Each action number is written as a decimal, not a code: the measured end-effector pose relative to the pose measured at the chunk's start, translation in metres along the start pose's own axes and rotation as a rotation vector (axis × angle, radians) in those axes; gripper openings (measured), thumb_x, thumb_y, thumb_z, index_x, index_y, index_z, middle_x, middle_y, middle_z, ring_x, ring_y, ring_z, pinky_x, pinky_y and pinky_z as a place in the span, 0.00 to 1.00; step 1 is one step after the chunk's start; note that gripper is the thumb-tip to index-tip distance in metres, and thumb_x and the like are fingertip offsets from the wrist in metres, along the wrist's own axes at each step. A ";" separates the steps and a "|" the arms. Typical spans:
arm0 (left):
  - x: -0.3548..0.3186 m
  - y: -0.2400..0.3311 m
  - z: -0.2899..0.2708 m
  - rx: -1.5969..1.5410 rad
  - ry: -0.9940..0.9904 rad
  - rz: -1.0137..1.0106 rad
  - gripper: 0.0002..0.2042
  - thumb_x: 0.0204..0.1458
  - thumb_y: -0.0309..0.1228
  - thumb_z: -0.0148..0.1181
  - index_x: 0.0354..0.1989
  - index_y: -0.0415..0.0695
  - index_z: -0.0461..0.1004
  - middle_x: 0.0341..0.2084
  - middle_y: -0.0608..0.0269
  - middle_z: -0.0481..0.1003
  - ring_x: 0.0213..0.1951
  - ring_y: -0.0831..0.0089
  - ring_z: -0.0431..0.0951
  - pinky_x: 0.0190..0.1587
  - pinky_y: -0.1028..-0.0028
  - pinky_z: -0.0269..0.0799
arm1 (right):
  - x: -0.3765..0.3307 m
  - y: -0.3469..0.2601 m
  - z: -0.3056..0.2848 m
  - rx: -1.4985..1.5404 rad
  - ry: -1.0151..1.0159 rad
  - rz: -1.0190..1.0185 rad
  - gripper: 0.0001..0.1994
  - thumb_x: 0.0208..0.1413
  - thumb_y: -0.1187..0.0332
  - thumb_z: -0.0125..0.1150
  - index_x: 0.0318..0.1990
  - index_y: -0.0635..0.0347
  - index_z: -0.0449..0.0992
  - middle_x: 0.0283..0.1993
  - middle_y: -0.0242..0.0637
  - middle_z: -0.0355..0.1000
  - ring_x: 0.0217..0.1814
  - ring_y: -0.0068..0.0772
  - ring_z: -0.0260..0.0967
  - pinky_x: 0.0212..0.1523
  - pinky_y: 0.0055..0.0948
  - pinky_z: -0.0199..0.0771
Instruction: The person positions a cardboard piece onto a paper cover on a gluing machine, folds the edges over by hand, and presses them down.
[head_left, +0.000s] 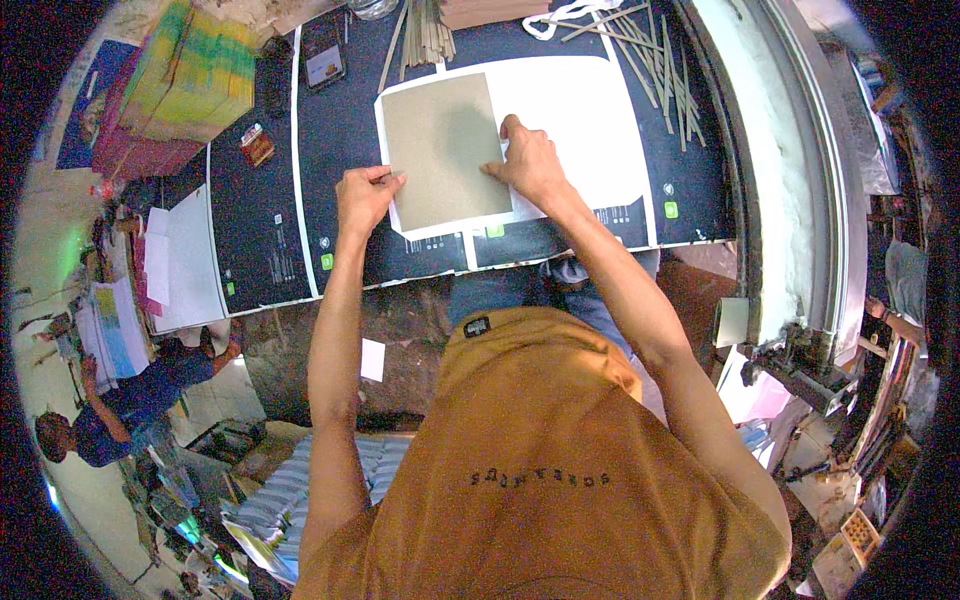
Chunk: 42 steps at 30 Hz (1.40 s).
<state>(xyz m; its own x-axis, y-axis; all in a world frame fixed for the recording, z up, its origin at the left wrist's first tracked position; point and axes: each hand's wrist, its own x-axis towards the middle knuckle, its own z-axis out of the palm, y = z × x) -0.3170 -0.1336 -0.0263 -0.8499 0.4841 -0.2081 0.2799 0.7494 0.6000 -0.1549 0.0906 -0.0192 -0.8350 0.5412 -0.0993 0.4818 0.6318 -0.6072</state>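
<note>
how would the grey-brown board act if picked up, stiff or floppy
The grey-brown board is probably fairly stiff, since it lies flat with straight edges. It looks thin, so likely light. Its flat shape seems unlikely to roll.

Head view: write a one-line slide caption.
Left hand and right hand at opposite edges of a grey-brown board lying on a white sheet.

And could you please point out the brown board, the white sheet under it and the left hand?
Brown board (445,155): head view, middle of its upper face.
White sheet (592,122): head view, bare part right of the board.
Left hand (361,203): head view, back of the hand.
</note>
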 end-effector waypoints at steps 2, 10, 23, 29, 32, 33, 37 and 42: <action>-0.001 0.006 0.000 0.127 0.043 0.045 0.28 0.43 0.41 0.77 0.51 0.35 0.81 0.38 0.45 0.82 0.40 0.55 0.84 0.47 0.62 0.79 | 0.000 0.000 -0.003 0.024 -0.021 0.025 0.29 0.41 0.64 0.80 0.48 0.67 0.72 0.37 0.55 0.79 0.42 0.57 0.80 0.47 0.45 0.80; -0.016 0.042 0.063 0.210 0.272 0.572 0.28 0.57 0.42 0.65 0.63 0.40 0.70 0.58 0.44 0.68 0.61 0.48 0.67 0.63 0.51 0.63 | -0.042 0.032 -0.059 -0.224 0.099 0.051 0.32 0.41 0.63 0.80 0.54 0.56 0.71 0.42 0.46 0.80 0.51 0.51 0.75 0.48 0.46 0.78; -0.011 0.054 0.103 0.340 0.231 0.619 0.25 0.63 0.43 0.55 0.65 0.45 0.68 0.65 0.49 0.62 0.68 0.47 0.59 0.70 0.40 0.50 | -0.059 0.053 -0.073 -0.431 -0.051 0.127 0.40 0.42 0.60 0.80 0.62 0.50 0.63 0.50 0.40 0.81 0.58 0.48 0.73 0.54 0.51 0.73; -0.011 0.055 0.102 0.367 0.217 0.608 0.25 0.64 0.43 0.53 0.66 0.46 0.67 0.66 0.49 0.61 0.69 0.48 0.58 0.71 0.40 0.48 | -0.064 0.054 -0.074 -0.408 -0.039 0.107 0.39 0.41 0.60 0.80 0.62 0.50 0.63 0.50 0.40 0.80 0.57 0.48 0.73 0.53 0.51 0.73; -0.010 0.057 0.101 0.374 0.209 0.609 0.25 0.64 0.44 0.52 0.66 0.46 0.67 0.66 0.49 0.60 0.69 0.48 0.58 0.71 0.39 0.48 | -0.065 0.055 -0.075 -0.396 -0.017 0.079 0.39 0.42 0.60 0.80 0.61 0.51 0.63 0.49 0.40 0.79 0.56 0.48 0.74 0.52 0.50 0.74; -0.010 0.056 0.101 0.375 0.205 0.608 0.25 0.64 0.44 0.52 0.66 0.46 0.67 0.66 0.49 0.60 0.69 0.48 0.58 0.71 0.39 0.48 | -0.065 0.057 -0.075 -0.393 -0.007 0.065 0.39 0.42 0.60 0.80 0.61 0.52 0.64 0.49 0.41 0.79 0.55 0.48 0.74 0.51 0.50 0.74; -0.011 0.056 0.100 0.391 0.199 0.606 0.25 0.64 0.44 0.53 0.67 0.48 0.66 0.67 0.49 0.60 0.70 0.46 0.57 0.70 0.39 0.47 | -0.064 0.060 -0.073 -0.391 -0.002 0.049 0.39 0.41 0.61 0.80 0.61 0.52 0.64 0.48 0.41 0.79 0.53 0.48 0.74 0.50 0.49 0.75; -0.012 0.055 0.100 0.378 0.222 0.602 0.25 0.64 0.44 0.53 0.66 0.47 0.66 0.66 0.49 0.61 0.69 0.47 0.58 0.69 0.39 0.49 | -0.064 0.056 -0.074 -0.383 -0.009 0.060 0.39 0.41 0.62 0.80 0.61 0.53 0.64 0.48 0.43 0.79 0.53 0.50 0.74 0.50 0.49 0.74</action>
<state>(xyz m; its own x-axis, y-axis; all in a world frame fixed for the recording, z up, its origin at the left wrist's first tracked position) -0.2466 -0.0534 -0.0675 -0.5604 0.7872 0.2574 0.8258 0.5074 0.2461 -0.0549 0.1317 0.0114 -0.8039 0.5795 -0.1334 0.5926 0.7618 -0.2617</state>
